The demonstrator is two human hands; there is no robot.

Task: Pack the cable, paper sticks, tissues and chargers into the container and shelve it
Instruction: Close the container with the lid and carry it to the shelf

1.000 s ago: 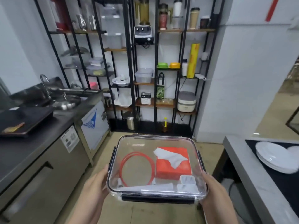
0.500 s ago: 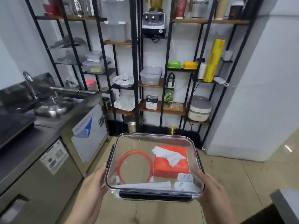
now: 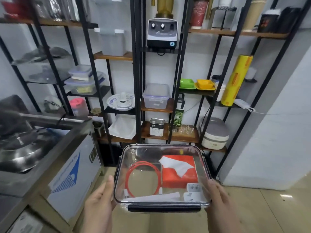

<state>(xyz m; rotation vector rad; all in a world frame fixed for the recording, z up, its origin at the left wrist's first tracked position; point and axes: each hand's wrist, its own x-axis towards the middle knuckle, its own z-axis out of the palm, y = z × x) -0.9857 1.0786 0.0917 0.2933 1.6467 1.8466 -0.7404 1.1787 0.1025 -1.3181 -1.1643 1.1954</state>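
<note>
I carry a clear lidded container point(image 3: 144, 152) with black clasps in front of me, lid on. Through the lid I see a coiled red cable point(image 3: 143, 179), an orange tissue pack point(image 3: 180, 174) with a white tissue sticking out, two white chargers point(image 3: 192, 192) and white paper sticks point(image 3: 154, 198) along the near side. My left hand point(image 3: 99, 200) grips the container's left edge and my right hand point(image 3: 220, 200) grips its right edge. The black metal shelf rack point(image 3: 138, 73) with wooden boards stands straight ahead.
The rack holds a blender base point(image 3: 162, 33), a plastic box point(image 3: 156, 95), plates point(image 3: 121, 100), a tin point(image 3: 156, 126), glasses, a rice cooker point(image 3: 213, 133), green and yellow dishes and a yellow film roll point(image 3: 235, 81). A steel counter with a sink point(image 3: 25, 148) runs along the left. A white wall point(image 3: 277, 132) is on the right.
I have walked closer to the shelf rack with the container held the same way. The table with plates on the right has left the view.
</note>
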